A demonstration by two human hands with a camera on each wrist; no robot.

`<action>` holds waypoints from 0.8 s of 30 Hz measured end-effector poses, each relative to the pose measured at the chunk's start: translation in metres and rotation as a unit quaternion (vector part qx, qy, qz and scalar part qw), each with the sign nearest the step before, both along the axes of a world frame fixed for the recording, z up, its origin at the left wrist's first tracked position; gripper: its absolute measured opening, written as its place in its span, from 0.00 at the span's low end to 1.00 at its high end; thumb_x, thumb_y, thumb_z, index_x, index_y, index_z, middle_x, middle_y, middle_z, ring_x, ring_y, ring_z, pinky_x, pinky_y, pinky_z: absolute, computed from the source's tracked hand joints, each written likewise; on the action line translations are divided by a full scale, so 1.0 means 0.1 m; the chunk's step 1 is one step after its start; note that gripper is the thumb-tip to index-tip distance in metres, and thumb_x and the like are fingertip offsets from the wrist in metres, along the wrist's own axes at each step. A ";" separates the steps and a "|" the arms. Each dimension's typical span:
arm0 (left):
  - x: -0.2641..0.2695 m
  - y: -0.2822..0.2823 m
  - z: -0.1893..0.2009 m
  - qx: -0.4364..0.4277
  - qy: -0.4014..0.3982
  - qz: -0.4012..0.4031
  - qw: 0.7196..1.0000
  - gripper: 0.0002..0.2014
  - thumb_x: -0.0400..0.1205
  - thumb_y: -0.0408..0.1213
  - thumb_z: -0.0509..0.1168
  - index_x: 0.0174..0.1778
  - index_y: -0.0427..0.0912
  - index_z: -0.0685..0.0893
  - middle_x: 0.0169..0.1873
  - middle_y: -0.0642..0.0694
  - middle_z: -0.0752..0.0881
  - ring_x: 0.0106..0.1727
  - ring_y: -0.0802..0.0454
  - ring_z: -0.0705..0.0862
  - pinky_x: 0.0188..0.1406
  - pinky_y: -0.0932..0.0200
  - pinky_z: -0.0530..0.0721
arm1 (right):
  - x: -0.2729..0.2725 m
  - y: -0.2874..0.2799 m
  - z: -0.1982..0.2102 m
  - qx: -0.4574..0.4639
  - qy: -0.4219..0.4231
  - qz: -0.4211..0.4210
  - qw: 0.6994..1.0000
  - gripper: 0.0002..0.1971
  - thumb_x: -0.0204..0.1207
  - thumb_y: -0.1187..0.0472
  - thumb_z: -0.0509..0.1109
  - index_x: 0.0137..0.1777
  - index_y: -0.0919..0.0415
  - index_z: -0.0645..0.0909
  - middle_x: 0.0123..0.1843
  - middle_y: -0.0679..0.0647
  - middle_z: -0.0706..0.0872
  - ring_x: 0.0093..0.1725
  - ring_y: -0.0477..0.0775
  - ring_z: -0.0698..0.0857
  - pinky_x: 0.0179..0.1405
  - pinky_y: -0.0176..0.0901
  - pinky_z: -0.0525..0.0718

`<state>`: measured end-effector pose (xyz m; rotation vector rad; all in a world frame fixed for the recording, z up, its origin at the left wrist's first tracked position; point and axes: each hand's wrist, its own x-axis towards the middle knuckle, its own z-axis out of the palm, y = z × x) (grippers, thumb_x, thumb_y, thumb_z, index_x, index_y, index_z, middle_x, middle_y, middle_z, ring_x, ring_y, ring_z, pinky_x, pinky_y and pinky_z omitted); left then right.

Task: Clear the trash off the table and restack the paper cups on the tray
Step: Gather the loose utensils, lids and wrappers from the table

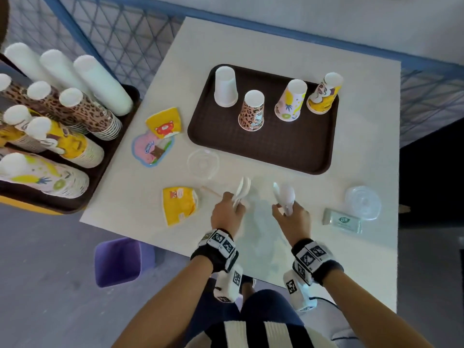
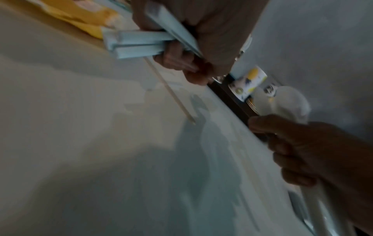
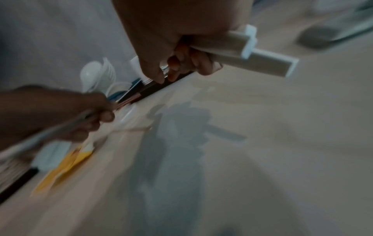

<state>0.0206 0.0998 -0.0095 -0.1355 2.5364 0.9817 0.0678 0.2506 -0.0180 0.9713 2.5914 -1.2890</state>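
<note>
My left hand (image 1: 227, 212) grips a bunch of white plastic spoons (image 1: 242, 189) just above the white table (image 1: 364, 121), their handles (image 2: 139, 44) sticking out of the fist. My right hand (image 1: 291, 217) grips more white spoons (image 1: 285, 194), handles (image 3: 252, 52) out past the fingers. Beyond them the brown tray (image 1: 288, 146) carries upside-down paper cups: white (image 1: 225, 86), leopard (image 1: 252, 110), pink (image 1: 290, 100) and yellow (image 1: 325, 96). Flattened yellow cups (image 1: 179, 204) (image 1: 164, 123), a pink wrapper (image 1: 152, 148) and a wooden stick (image 1: 211, 191) lie to the left.
A clear lid (image 1: 203, 163) lies before the tray, another clear lid (image 1: 362, 202) and a wipe packet (image 1: 342, 221) at the right. A purple bin (image 1: 120, 262) stands on the floor at the table's near left. Tall cup stacks (image 1: 50, 121) fill a side tray left.
</note>
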 end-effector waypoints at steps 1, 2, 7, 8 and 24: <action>-0.03 -0.11 0.02 0.011 0.006 0.024 1.000 0.13 0.80 0.37 0.61 0.57 0.33 0.74 0.49 0.31 0.86 0.50 0.32 0.84 0.43 0.49 0.78 | -0.07 -0.12 0.00 0.015 -0.011 0.045 0.999 0.08 0.71 0.56 0.72 0.37 0.60 0.79 0.26 0.55 0.78 0.29 0.59 0.78 0.32 0.42 0.72; -0.05 -0.22 0.02 0.020 0.013 0.038 0.999 0.13 0.81 0.37 0.61 0.57 0.33 0.75 0.48 0.31 0.86 0.50 0.33 0.84 0.42 0.50 0.77 | -0.14 -0.23 -0.02 0.029 -0.025 0.088 0.995 0.09 0.71 0.55 0.72 0.41 0.61 0.81 0.29 0.57 0.80 0.33 0.61 0.80 0.34 0.42 0.72; -0.16 -0.73 0.01 0.039 0.014 0.095 0.995 0.13 0.83 0.38 0.59 0.54 0.31 0.79 0.48 0.29 0.86 0.51 0.32 0.83 0.40 0.55 0.70 | -0.49 -0.77 -0.05 0.085 -0.074 0.236 0.965 0.17 0.75 0.52 0.68 0.56 0.64 0.80 0.54 0.62 0.86 0.53 0.64 0.84 0.45 0.47 0.77; -0.17 -0.81 0.02 0.044 0.012 0.108 0.993 0.13 0.83 0.38 0.59 0.55 0.30 0.79 0.49 0.29 0.86 0.52 0.32 0.83 0.40 0.55 0.68 | -0.54 -0.85 -0.06 0.095 -0.076 0.247 0.961 0.17 0.76 0.52 0.67 0.58 0.64 0.80 0.55 0.62 0.85 0.54 0.64 0.84 0.48 0.48 0.78; -0.32 -1.32 0.10 0.051 -0.033 0.102 0.993 0.08 0.83 0.38 0.59 0.45 0.36 0.77 0.36 0.40 0.79 0.39 0.42 0.76 0.40 0.57 0.69 | -0.69 -1.08 -0.09 0.161 -0.114 0.264 0.944 0.12 0.79 0.61 0.60 0.56 0.67 0.77 0.55 0.63 0.82 0.52 0.65 0.85 0.41 0.44 0.72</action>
